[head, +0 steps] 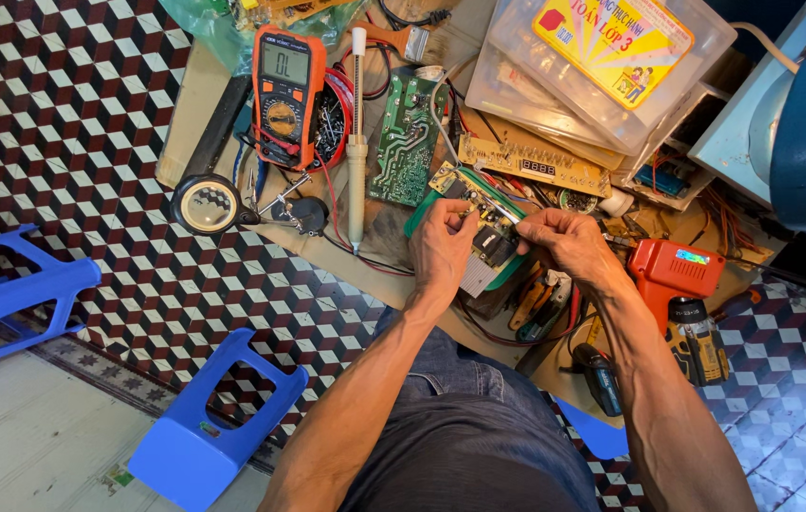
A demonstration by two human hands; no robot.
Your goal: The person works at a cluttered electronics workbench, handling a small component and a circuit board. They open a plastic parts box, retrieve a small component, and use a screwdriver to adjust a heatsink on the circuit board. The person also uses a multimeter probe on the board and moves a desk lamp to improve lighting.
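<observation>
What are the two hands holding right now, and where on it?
Both grip one circuit board: left hand at its left edge, right hand at its upper right edge, fingertips pinching something small there.

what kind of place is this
Most likely a small electronics repair spot set up on a tiled floor. An orange multimeter, a soldering iron and loose green circuit boards lie about, and the left hand and right hand hold another circuit board.
</observation>
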